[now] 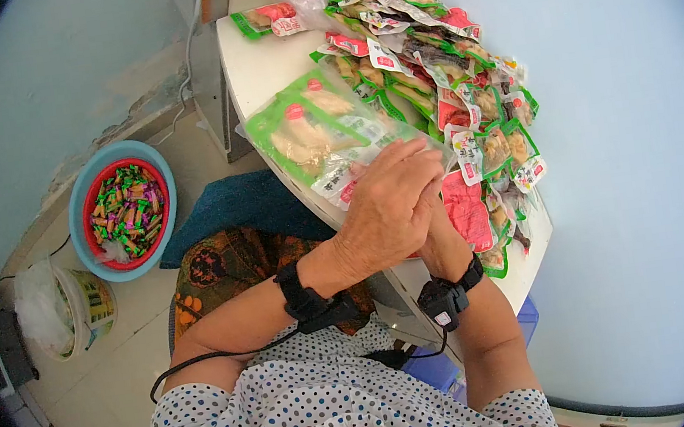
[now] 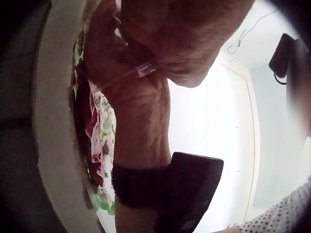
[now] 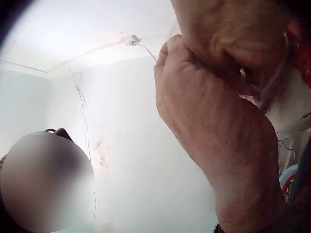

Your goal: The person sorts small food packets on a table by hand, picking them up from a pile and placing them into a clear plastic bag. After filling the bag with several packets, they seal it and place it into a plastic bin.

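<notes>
A large clear bag (image 1: pixel 390 132) with green-edged packets of pale food inside lies over the table's near edge. Both hands meet at its right end. The left hand (image 1: pixel 384 208) lies over the right hand (image 1: pixel 435 223), fingers bent, pinching the bag's edge. Much of the right hand is hidden behind it; its fingers grip the same edge. In the left wrist view, clear plastic (image 2: pixel 146 70) shows between the left hand (image 2: pixel 184 34) and the right hand (image 2: pixel 138 97). From the right wrist, the right hand (image 3: pixel 233 29) and left hand (image 3: pixel 209 107) touch around the plastic (image 3: pixel 252 90).
Many small food packets (image 1: pixel 492 148) are heaped along the right side of the white table (image 1: pixel 253 83). Another packet (image 1: pixel 260 20) lies at the far left. On the floor, a red basin (image 1: pixel 88 212) of wrapped sweets sits inside a blue basin (image 1: pixel 80 233), near a bucket (image 1: pixel 97 303).
</notes>
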`<state>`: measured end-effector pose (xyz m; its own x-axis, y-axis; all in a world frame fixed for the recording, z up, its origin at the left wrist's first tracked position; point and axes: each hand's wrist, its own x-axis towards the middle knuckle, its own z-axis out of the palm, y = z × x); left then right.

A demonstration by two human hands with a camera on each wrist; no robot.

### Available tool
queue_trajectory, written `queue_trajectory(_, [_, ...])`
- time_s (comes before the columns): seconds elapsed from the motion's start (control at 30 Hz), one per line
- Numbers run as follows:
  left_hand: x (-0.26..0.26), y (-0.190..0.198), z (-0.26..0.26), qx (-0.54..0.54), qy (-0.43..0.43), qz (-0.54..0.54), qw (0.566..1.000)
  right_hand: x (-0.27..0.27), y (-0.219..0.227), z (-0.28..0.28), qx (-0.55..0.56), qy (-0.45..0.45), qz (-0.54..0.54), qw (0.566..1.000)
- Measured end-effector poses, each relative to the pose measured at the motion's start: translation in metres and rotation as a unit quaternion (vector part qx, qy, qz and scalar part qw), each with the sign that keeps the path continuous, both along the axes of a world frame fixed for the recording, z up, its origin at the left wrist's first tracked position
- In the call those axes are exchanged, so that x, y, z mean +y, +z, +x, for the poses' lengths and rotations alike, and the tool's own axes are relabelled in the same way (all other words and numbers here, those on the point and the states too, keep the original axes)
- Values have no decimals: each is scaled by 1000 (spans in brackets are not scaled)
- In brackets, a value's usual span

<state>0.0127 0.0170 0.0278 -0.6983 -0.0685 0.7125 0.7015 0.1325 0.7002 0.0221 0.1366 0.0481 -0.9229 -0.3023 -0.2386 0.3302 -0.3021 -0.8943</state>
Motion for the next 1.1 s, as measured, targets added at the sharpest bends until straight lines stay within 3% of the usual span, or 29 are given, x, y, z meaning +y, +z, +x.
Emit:
queue_trajectory(0.27, [-6,-7,-5,-5,-38,15,999,-11,-5,-7,69,28,185,980])
queue_trajectory(0.43, [-5,-14,-7,-3,-45,37,998,-3,0,-18,142,98,389,905])
queue_trajectory(0.53, [-7,-18,-9,6,-36,20,999,13,8,-13,119,101,315,936])
queue_trajectory(0.63, [-6,-24,-10,-4,-22,11,1000,16,51,-1,69,33,335,939])
queue_trajectory(0.73, [-4,-27,-10,-8,-9,3,1000,51,58,-13,129,-44,343,929])
queue_trajectory(0.87, [-4,-28,-11,-22,-10,-18,1000,59,53,-49,254,-123,463,840])
queue_trajectory(0.97, [-6,-29,-11,-34,-12,-24,999,62,35,-83,428,-88,559,704])
queue_trajectory(1.1, [-6,-30,-11,-54,-14,-25,998,51,24,-110,469,-22,632,616])
